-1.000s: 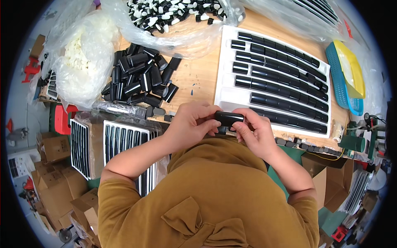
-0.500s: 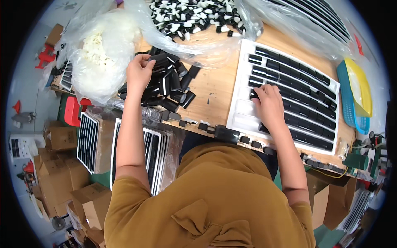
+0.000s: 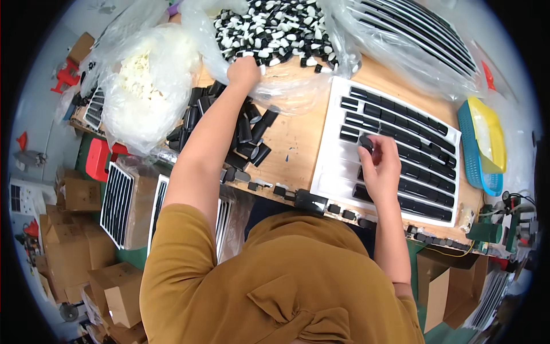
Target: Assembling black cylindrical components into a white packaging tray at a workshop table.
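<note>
Reaching further than half a second ago, the left hand (image 3: pixel 243 70) now digs, grip hidden, into the bag of black-and-white caps (image 3: pixel 275 28). The right hand (image 3: pixel 381 166) stays on the white slotted tray (image 3: pixel 332 172), pinching a black piece (image 3: pixel 365 141); another fitting cycle appears underway.

Bright, even overhead light, soft shadows, sharp centre, strong fisheye bending at edges.

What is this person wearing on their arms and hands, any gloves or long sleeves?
No gloves: both the left hand and the right hand are bare, with no rings, watch or bands that I can make out. The forearms are uncovered too. The mustard-brown top has short sleeves that end near the elbows, and a knotted bow of the same cloth sits at the front.
</note>
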`<state>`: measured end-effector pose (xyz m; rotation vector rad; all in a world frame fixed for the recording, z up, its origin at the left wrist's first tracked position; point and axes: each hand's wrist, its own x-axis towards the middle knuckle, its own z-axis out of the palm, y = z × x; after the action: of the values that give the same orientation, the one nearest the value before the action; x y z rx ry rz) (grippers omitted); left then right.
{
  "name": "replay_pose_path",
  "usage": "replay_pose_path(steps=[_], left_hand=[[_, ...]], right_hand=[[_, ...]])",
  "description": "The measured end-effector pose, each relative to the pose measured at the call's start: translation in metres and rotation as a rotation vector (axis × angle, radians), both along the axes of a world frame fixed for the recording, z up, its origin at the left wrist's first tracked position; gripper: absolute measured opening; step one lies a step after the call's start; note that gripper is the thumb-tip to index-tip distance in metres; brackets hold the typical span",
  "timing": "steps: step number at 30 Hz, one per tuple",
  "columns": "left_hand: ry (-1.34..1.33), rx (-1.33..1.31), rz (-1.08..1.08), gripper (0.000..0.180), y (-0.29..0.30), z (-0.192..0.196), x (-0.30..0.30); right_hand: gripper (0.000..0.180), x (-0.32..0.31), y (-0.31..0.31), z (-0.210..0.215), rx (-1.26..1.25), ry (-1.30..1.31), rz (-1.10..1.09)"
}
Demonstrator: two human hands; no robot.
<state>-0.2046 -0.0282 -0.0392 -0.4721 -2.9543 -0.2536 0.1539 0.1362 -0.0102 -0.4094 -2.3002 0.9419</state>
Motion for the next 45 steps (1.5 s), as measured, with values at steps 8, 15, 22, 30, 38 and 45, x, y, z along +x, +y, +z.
replay_pose_path(steps=[8, 15, 22, 30, 38, 45], left_hand=[[0.188, 0.258, -0.089, 0.015, 0.015, -0.020, -0.004], [-0.836, 1.110, -0.378, 0.015, 0.014, 0.025, 0.174], [-1.232, 1.202, -0.455, 0.035, -0.010, 0.012, 0.255], [-1.068, 1.065, -0.604, 0.038, -0.020, 0.031, 0.273], [-1.227, 1.206, -0.429, 0.039, -0.021, 0.031, 0.280], [-1.196, 1.159, -0.393, 0.036, -0.026, 0.035, 0.284]], right_hand=[[0.024, 0.041, 0.005, 0.004, -0.723, 0.149, -0.100], [0.025, 0.035, 0.008, -0.013, -1.031, 0.175, 0.031], [0.025, 0.032, -0.006, -0.012, -1.063, 0.110, 0.221], [0.025, 0.046, -0.008, -0.013, -0.996, 0.031, 0.277], [0.024, 0.057, -0.010, -0.011, -0.917, -0.031, 0.303], [0.026, 0.061, -0.015, -0.011, -0.869, -0.079, 0.322]])
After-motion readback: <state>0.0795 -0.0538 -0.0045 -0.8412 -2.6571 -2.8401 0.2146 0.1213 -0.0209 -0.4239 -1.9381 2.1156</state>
